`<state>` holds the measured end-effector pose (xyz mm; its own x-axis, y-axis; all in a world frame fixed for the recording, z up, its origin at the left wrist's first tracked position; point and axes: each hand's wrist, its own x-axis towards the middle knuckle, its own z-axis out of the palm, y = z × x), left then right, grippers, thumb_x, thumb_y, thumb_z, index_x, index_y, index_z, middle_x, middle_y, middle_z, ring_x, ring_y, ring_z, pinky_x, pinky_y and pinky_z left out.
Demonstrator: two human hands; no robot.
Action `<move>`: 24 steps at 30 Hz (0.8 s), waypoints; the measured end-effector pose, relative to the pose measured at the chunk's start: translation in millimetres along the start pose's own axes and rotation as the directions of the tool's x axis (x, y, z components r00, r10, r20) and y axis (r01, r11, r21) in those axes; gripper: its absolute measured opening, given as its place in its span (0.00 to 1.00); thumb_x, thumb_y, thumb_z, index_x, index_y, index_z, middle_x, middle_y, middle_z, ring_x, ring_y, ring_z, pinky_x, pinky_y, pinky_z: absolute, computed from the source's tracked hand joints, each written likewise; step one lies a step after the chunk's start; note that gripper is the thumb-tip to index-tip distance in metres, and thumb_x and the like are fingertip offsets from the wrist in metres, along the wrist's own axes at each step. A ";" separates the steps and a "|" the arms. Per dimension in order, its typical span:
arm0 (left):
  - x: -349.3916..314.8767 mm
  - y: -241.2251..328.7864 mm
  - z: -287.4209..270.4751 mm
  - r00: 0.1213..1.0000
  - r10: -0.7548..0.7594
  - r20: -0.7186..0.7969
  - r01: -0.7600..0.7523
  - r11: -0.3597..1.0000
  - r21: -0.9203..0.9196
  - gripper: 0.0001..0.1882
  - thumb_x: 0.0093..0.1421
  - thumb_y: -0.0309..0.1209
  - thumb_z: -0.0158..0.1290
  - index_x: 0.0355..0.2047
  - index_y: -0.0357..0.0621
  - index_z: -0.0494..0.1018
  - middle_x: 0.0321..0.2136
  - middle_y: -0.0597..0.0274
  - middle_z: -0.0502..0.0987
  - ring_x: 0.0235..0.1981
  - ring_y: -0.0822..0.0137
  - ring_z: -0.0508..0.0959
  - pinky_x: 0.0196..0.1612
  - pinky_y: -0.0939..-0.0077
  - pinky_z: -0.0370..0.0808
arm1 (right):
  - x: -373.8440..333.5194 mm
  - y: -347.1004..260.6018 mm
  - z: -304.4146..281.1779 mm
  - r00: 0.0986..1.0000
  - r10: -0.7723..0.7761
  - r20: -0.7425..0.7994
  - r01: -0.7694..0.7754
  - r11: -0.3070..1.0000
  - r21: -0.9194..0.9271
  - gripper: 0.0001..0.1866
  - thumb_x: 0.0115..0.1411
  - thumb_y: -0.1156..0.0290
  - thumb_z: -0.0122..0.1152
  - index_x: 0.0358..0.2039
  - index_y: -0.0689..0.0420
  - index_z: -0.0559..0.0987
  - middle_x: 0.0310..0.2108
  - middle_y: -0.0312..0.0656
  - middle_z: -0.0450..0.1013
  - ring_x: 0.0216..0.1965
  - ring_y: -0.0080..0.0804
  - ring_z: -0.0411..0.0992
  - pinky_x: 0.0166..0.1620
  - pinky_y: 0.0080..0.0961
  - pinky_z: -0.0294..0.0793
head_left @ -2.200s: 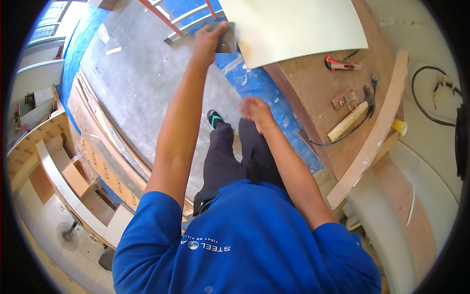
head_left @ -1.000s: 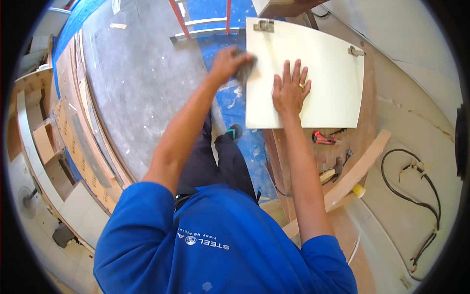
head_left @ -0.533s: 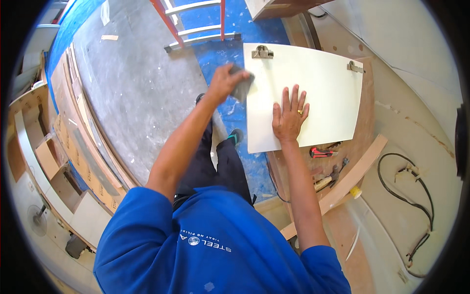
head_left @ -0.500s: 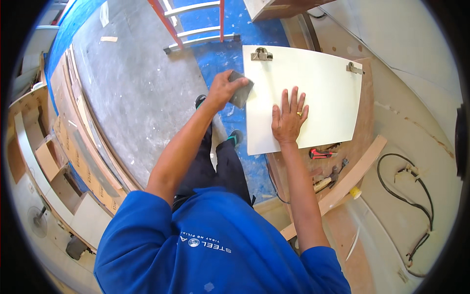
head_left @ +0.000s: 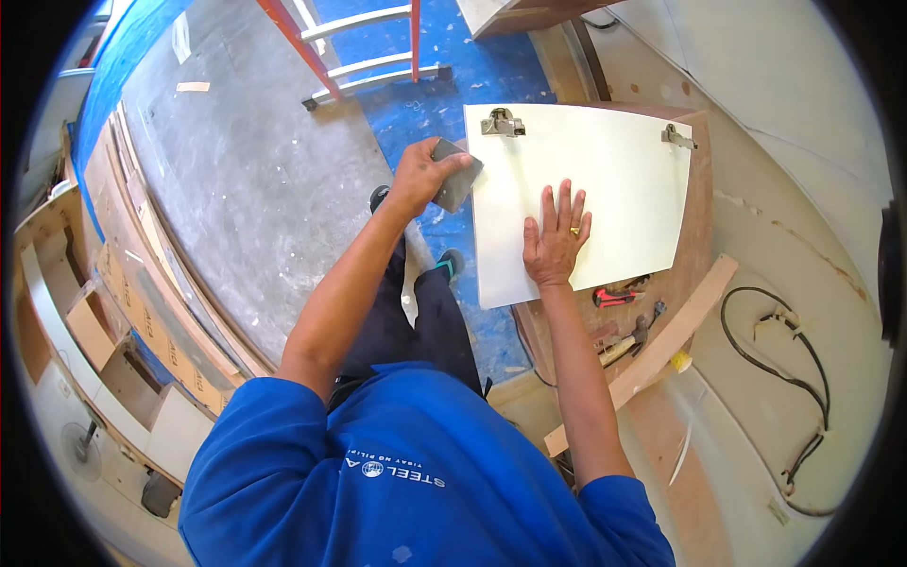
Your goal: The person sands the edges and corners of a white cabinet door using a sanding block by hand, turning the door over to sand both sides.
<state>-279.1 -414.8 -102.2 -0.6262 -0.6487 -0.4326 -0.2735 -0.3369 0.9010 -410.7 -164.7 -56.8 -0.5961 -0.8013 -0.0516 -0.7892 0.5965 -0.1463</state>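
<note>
A cream cabinet door panel (head_left: 605, 180) lies flat on a brown board, with two metal hinges (head_left: 501, 123) along its far edge. My right hand (head_left: 556, 236) is spread flat on the panel near its front edge. My left hand (head_left: 425, 175) grips a grey sanding pad (head_left: 456, 175) held against the panel's left edge, just below the left hinge.
A red cutter (head_left: 614, 298), a hammer (head_left: 628, 340) and a wooden strip (head_left: 652, 350) lie on the brown board (head_left: 694, 246) in front of the panel. A black cable (head_left: 775, 350) curls at the right. A red ladder (head_left: 359, 47) stands on blue floor covering. Stacked boards (head_left: 142, 274) line the left.
The view swung from the floor onto the panel. My right hand came down flat on it and stays there. My left hand with the pad slid a little down the panel's left edge.
</note>
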 end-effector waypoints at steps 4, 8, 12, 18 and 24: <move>55.0 36.1 -9.8 0.989 -0.030 -0.142 0.011 0.991 -0.133 0.23 0.55 0.43 0.71 0.39 0.35 0.81 0.34 0.56 0.83 0.29 0.65 0.81 0.35 0.67 0.79 | 1.5 -1.8 -1.9 1.000 -0.017 -0.001 0.017 1.000 0.008 0.33 0.71 0.49 0.47 0.72 0.47 0.65 0.77 0.44 0.49 0.78 0.52 0.41 0.74 0.57 0.35; 78.4 65.1 -26.9 0.995 -0.085 -0.045 0.053 0.874 -0.484 0.18 0.57 0.39 0.69 0.36 0.36 0.81 0.33 0.57 0.83 0.30 0.69 0.80 0.37 0.67 0.79 | 5.6 1.0 -0.6 1.000 -0.012 -0.008 0.012 1.000 0.016 0.33 0.70 0.50 0.48 0.72 0.46 0.65 0.77 0.44 0.49 0.78 0.52 0.42 0.74 0.57 0.36; 25.4 18.5 -3.2 0.999 -0.050 -0.016 0.045 0.973 -0.225 0.16 0.58 0.39 0.68 0.34 0.37 0.81 0.31 0.58 0.83 0.28 0.68 0.80 0.35 0.69 0.78 | 0.5 -1.6 -2.1 1.000 0.009 0.002 -0.009 1.000 0.005 0.33 0.70 0.50 0.49 0.72 0.46 0.65 0.77 0.44 0.50 0.78 0.51 0.42 0.74 0.56 0.36; 73.1 49.2 -4.3 0.982 0.043 -0.182 -0.063 0.992 -0.106 0.18 0.57 0.39 0.66 0.34 0.33 0.80 0.28 0.56 0.83 0.27 0.68 0.79 0.34 0.70 0.76 | 4.1 -1.9 -3.7 1.000 -0.003 0.003 0.003 1.000 0.024 0.32 0.70 0.50 0.49 0.72 0.46 0.65 0.77 0.44 0.50 0.78 0.51 0.42 0.74 0.55 0.36; 10.7 12.2 0.7 0.994 -0.104 0.018 0.106 0.966 -0.236 0.17 0.59 0.40 0.66 0.37 0.36 0.81 0.31 0.61 0.82 0.30 0.71 0.78 0.36 0.72 0.76 | -3.5 -2.1 -2.0 1.000 0.019 0.014 -0.019 1.000 0.022 0.33 0.69 0.51 0.50 0.72 0.46 0.65 0.77 0.44 0.50 0.78 0.51 0.42 0.74 0.56 0.36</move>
<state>-289.6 -425.4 -95.9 -0.6071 -0.5978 -0.5235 -0.1581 -0.5548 0.8168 -407.2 -163.1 -54.3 -0.6088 -0.7904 -0.0686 -0.7740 0.6107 -0.1672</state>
